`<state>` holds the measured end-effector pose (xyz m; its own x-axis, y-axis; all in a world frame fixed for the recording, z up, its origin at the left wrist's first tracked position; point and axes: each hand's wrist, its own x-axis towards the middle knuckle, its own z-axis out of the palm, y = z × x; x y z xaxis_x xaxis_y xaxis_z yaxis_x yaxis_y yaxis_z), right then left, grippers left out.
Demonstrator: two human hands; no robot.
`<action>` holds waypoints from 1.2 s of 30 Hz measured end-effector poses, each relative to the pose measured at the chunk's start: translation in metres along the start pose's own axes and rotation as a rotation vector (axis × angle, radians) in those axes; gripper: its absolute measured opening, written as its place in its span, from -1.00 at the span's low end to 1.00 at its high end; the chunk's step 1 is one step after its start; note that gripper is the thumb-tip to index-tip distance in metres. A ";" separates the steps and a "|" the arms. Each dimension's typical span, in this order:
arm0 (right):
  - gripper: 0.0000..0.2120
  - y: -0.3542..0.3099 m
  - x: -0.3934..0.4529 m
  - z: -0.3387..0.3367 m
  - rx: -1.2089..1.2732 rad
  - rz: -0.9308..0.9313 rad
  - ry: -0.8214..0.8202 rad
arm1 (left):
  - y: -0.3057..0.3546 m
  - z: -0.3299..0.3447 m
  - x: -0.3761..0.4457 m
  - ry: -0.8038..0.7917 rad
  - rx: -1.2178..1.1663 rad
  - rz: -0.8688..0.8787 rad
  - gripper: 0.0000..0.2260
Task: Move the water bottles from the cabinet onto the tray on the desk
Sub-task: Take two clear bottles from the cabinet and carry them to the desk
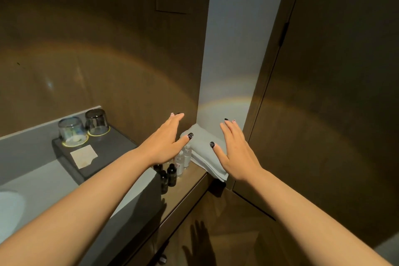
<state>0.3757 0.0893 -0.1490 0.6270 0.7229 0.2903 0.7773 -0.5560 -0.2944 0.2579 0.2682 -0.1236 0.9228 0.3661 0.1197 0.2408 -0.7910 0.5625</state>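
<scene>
Both hands reach forward, palms down, fingers spread and holding nothing: the left hand [166,140] hovers above small clear bottles [183,158] and dark bottles [167,176] on a wooden ledge [185,181], the right hand [235,153] above a folded grey towel [205,147] just beside them. To the left, a dark tray [108,151] on the grey counter [32,149] bears two upturned glasses [83,127] and a paper card [84,156]. No cabinet interior shows
</scene>
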 end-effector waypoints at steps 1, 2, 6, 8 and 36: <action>-0.38 0.011 0.009 0.003 0.010 -0.003 -0.013 | 0.001 0.005 0.011 0.000 -0.002 -0.009 -0.37; -0.38 0.022 0.019 0.006 0.019 -0.007 -0.025 | 0.002 0.011 0.023 0.003 -0.002 -0.017 -0.38; -0.40 0.068 0.057 0.014 0.055 -0.035 -0.083 | 0.008 0.034 0.068 -0.001 0.005 -0.086 -0.39; -0.41 0.091 0.074 0.017 0.087 -0.035 -0.130 | 0.013 0.048 0.090 -0.008 0.004 -0.125 -0.40; -0.55 0.176 0.327 0.249 0.187 0.044 -0.523 | -0.190 0.184 0.343 0.042 -0.373 -0.637 -0.51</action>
<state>0.7044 0.3304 -0.3328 0.5125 0.8346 -0.2019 0.6990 -0.5420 -0.4665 0.5838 0.4536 -0.3402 0.6241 0.7231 -0.2960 0.6010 -0.2021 0.7733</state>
